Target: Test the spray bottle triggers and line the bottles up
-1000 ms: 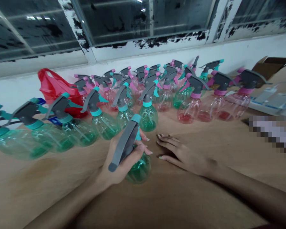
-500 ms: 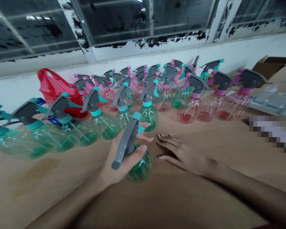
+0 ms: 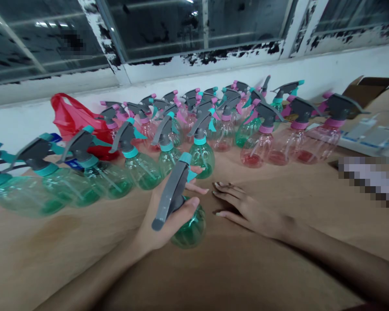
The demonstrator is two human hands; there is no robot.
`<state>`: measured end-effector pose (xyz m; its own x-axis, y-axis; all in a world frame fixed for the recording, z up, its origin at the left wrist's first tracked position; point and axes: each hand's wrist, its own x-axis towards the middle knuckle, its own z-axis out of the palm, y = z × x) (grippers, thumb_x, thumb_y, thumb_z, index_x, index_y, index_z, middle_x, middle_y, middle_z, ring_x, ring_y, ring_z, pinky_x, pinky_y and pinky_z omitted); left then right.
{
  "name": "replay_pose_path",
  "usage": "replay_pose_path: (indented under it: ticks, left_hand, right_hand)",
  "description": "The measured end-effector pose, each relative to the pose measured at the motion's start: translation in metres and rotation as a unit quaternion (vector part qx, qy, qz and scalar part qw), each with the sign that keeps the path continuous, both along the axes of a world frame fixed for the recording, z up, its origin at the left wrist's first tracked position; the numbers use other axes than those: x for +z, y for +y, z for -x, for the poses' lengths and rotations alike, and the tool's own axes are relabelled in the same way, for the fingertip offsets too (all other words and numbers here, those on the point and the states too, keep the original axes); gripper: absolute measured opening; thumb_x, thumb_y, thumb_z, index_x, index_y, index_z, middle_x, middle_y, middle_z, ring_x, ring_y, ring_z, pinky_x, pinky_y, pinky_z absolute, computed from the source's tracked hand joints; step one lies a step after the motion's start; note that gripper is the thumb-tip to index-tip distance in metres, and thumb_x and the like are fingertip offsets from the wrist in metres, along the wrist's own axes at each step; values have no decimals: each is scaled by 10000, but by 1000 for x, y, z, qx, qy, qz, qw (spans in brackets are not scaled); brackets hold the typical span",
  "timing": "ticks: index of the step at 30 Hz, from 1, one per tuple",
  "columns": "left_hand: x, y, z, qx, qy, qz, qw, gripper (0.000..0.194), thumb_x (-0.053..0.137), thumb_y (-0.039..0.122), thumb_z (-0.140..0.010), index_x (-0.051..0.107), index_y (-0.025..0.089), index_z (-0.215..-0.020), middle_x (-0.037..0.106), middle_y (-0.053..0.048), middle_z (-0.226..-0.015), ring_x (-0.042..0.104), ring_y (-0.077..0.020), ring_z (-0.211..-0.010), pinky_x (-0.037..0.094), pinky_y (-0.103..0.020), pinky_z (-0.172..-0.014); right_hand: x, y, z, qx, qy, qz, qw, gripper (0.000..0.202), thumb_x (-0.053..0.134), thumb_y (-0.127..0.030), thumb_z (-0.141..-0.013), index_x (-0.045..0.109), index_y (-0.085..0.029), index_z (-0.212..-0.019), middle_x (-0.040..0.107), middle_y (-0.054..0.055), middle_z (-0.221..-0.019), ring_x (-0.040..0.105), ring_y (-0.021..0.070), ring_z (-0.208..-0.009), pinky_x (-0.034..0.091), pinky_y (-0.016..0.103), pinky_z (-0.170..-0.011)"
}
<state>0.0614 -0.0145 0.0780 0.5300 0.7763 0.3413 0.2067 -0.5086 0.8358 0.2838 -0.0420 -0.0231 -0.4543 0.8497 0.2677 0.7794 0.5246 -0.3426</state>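
My left hand [image 3: 158, 220] is around the neck of a green spray bottle [image 3: 189, 226] with a grey and teal spray head, which stands upright on the table. The thumb lies on the near side of the neck, and the other fingers reach past its far side. To the right, my right hand [image 3: 243, 205] rests on the tabletop with its fingers stretched towards the bottle, holding nothing. Just beyond the held bottle stands another green spray bottle [image 3: 203, 160], close to my left fingertips.
Several green bottles [image 3: 144, 170] form a row at the left. Several pink bottles [image 3: 257, 151] stand at the right and back. A red plastic bag [image 3: 73, 121] lies behind the left row. A cardboard box [image 3: 365, 93] and a white tray [image 3: 359, 144] are at the far right of the wooden table [image 3: 194, 285].
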Motion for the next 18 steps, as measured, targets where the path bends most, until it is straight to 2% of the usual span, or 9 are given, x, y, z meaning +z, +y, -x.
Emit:
replay_pose_path:
  ticks: [3, 6, 10, 13, 15, 17, 18]
  left_hand:
    - [0, 0, 0, 2, 0, 13, 1000, 245, 593, 211, -763, 625, 258, -1001, 614, -29, -1244, 603, -239, -1098, 418, -414, -1035]
    - [0, -1, 0, 1, -3, 19, 1000, 106, 575, 235, -781, 670, 243, -828, 585, -26, -1280, 580, -243, -1132, 447, -390, -1008]
    - [1, -1, 2, -4, 10, 14, 1000, 133, 562, 265, -797, 674, 235, -730, 610, -29, -1244, 637, -240, -1025, 490, -387, -947]
    - [2, -1, 4, -13, 12, 15, 1000, 116, 549, 289, -813, 652, 240, -792, 689, -46, -1040, 659, -248, -960, 518, -400, -893]
    - [2, -1, 5, -24, 10, 36, 999, 103, 544, 306, -825, 615, 244, -865, 690, -39, -847, 687, -244, -849, 554, -389, -789]
    - [1, -1, 5, -29, 8, 56, 998, 117, 539, 338, -831, 585, 242, -881, 664, -33, -777, 697, -238, -747, 568, -371, -684]
    - [1, -1, 5, -28, 11, 57, 998, 126, 535, 352, -832, 583, 241, -867, 664, -37, -787, 697, -237, -737, 568, -371, -678]
  right_hand:
    - [0, 0, 0, 1, 2, 0, 1000, 562, 409, -507, -922, 430, -173, -1374, 450, 98, -1426, 370, 241, -1337, 331, 455, -1100]
    - [0, 0, 0, 2, 2, 0, 1000, 557, 410, -502, -924, 429, -175, -1375, 455, 102, -1421, 372, 242, -1336, 329, 454, -1099]
    - [0, 0, 0, 6, 3, 6, 1000, 560, 416, -492, -925, 415, -170, -1383, 450, 110, -1423, 374, 240, -1334, 316, 456, -1106]
    - [0, 0, -1, 8, 12, 4, 1000, 558, 421, -499, -921, 421, -180, -1379, 459, 110, -1416, 380, 248, -1330, 334, 468, -1093]
    - [0, 0, -1, 6, 11, 4, 1000, 557, 416, -499, -922, 426, -178, -1376, 456, 112, -1419, 378, 248, -1331, 332, 466, -1095]
    - [0, 0, -1, 7, 12, 4, 1000, 553, 416, -497, -923, 428, -180, -1375, 454, 112, -1420, 380, 248, -1330, 326, 469, -1098]
    - [0, 0, -1, 8, 15, 3, 1000, 551, 419, -497, -921, 428, -184, -1375, 457, 112, -1417, 385, 250, -1328, 328, 474, -1096]
